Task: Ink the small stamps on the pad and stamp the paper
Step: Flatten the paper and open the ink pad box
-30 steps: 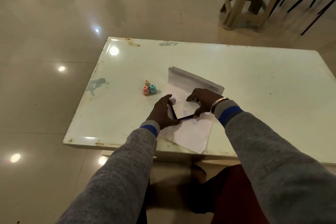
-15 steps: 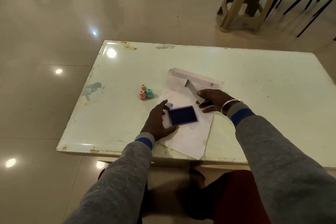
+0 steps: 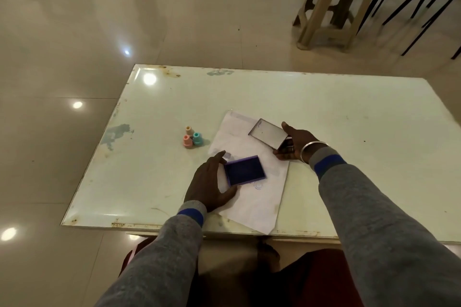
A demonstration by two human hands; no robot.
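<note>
- Head view: the ink pad (image 3: 244,174) lies uncovered on the sheet of paper (image 3: 257,207), towards the counter's (image 3: 324,107) near edge; its dark blue face is up and its long axis runs roughly left to right; one faint round stamp mark (image 3: 258,185) shows on the paper just beside its near right corner.
- Left hand (image 3: 209,184) cups the ink pad's left end, forefinger at the far corner and thumb at the near one; right hand (image 3: 295,143) grips the clear lid (image 3: 269,133) by its right end, tilted up over the paper's far right part, apart from the ink pad.
- Three small stamps (image 3: 192,138) stand upright in a touching cluster on the bare counter, just off the paper's left edge; they lie beyond and left of the left hand, well apart from the right.
- Judgement: the left hand is nearer but would have to release the ink pad; the right must first put the lid down; each stamp's axis is vertical, so a pinch from above should suit.
</note>
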